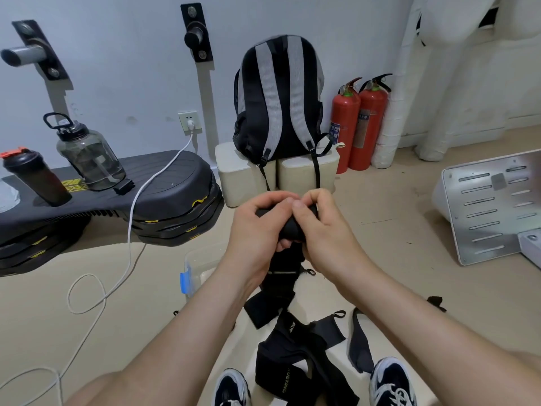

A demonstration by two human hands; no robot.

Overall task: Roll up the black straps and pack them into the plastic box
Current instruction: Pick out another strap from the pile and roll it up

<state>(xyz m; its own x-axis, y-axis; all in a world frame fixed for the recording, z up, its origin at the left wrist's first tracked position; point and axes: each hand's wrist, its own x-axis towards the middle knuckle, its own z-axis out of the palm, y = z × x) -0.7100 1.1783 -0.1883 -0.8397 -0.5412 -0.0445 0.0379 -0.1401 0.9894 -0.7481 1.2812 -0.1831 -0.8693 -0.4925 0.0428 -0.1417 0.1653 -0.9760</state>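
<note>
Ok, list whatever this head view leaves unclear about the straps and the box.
Head view only:
- Strap roll: mostly covered by the fingers of the left hand and right hand; turns uncountable.
- Plastic box: right part behind the left forearm; contents unreadable through the hazy wall.
- Loose straps: overlapping, cut off by the bottom edge; count unclear.
- Extinguisher labels: print too small.

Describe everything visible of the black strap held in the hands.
The black strap looks like soft fabric. Its upper end is wound into a tight roll, held in the air between the left hand and the right hand, both gripping it. The unrolled tail hangs down below the hands, a thin pale line across it, toward other loose straps on the floor.
</note>
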